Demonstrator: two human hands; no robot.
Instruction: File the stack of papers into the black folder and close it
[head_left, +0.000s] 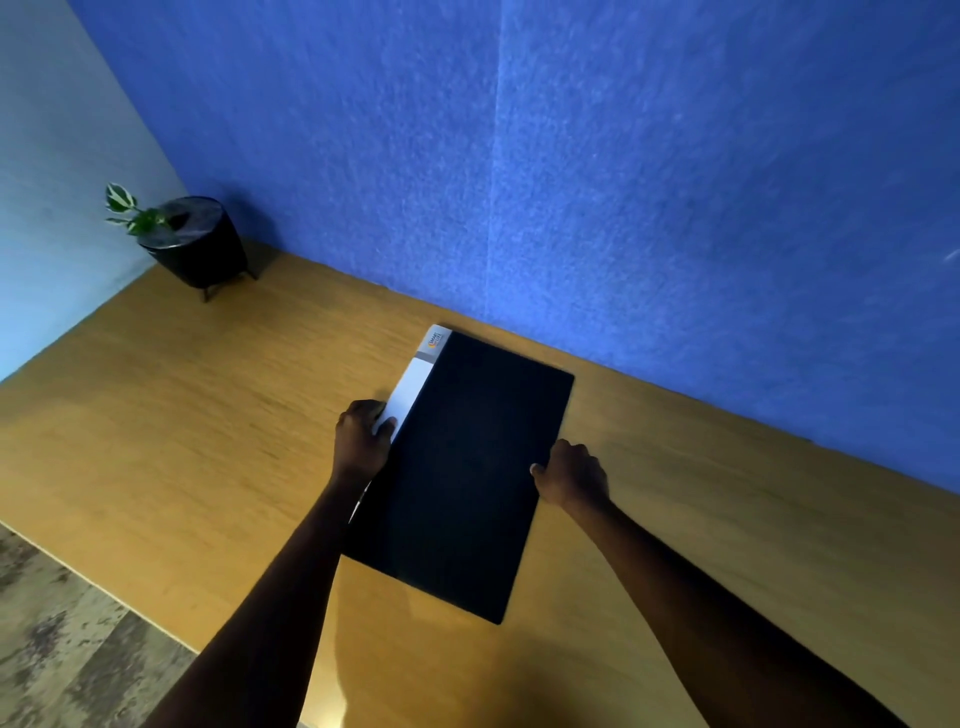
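Observation:
The black folder (467, 467) lies closed and flat on the wooden table (182, 415), its long side running away from me. Its white spine label (415, 387) with a small orange logo shows along the left edge. My left hand (361, 439) grips that spine edge, thumb on the white label. My right hand (571, 475) holds the folder's right edge, fingers curled over it. No loose papers are visible; whatever is inside the folder is hidden by the cover.
A black plant pot (200, 244) on short legs with a small green plant stands in the far left corner of the table. A blue felt wall (571, 156) runs right behind the folder. The table's left edge drops to the floor (62, 639).

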